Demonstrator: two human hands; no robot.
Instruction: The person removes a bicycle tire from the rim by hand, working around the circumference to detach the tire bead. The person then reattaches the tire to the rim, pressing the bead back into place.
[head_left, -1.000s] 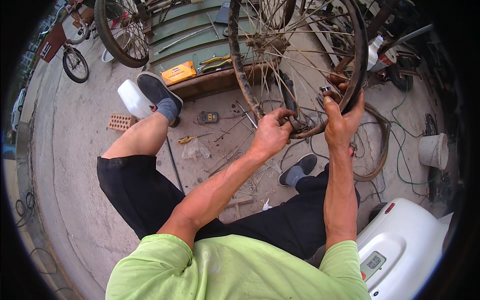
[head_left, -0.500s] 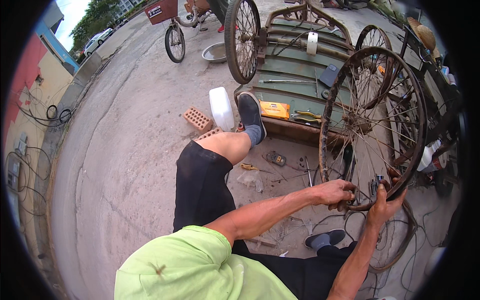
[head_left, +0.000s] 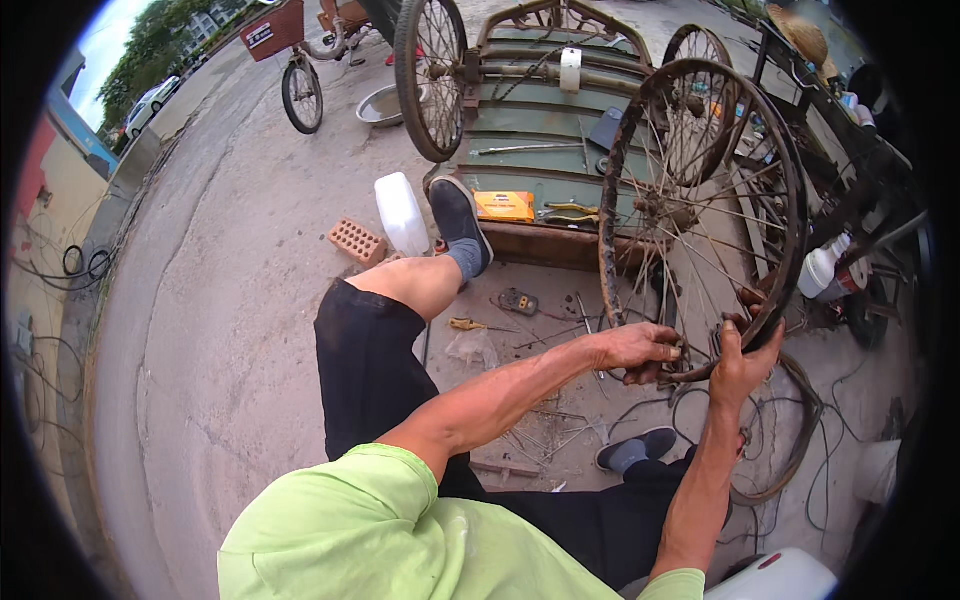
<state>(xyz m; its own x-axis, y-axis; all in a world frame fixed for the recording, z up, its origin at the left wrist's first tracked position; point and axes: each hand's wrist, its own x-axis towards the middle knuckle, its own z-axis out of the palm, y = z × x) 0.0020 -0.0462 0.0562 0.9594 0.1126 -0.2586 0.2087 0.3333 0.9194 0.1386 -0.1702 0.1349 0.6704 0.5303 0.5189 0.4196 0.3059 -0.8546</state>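
A rusty spoked wheel (head_left: 797, 200) stands upright in front of me, without a tire on its rim. My right hand (head_left: 742, 365) wraps round the bottom right of the rim, thumb on the near side and darkened fingers curled behind. To its left, my left hand (head_left: 640, 350) is closed at the lower edge of the rim among the spoke ends. Whatever is between its fingertips is too small to make out. Behind the wheel lies an overturned cart with a green slatted bed (head_left: 540, 128) and spoked wheels in the air.
My left shoe (head_left: 456, 215) rests against the cart's edge, near an orange box (head_left: 504, 206) and pliers (head_left: 570, 214). A white jug (head_left: 402, 215), a brick (head_left: 357, 241), a multimeter (head_left: 518, 301) and a screwdriver (head_left: 475, 325) lie about. A loose tire (head_left: 800, 440) lies at right.
The whole view has shifted, so the scene sits further left. Both hands stay at the bottom of the rim. A white object with a red mark now shows at the lower right.
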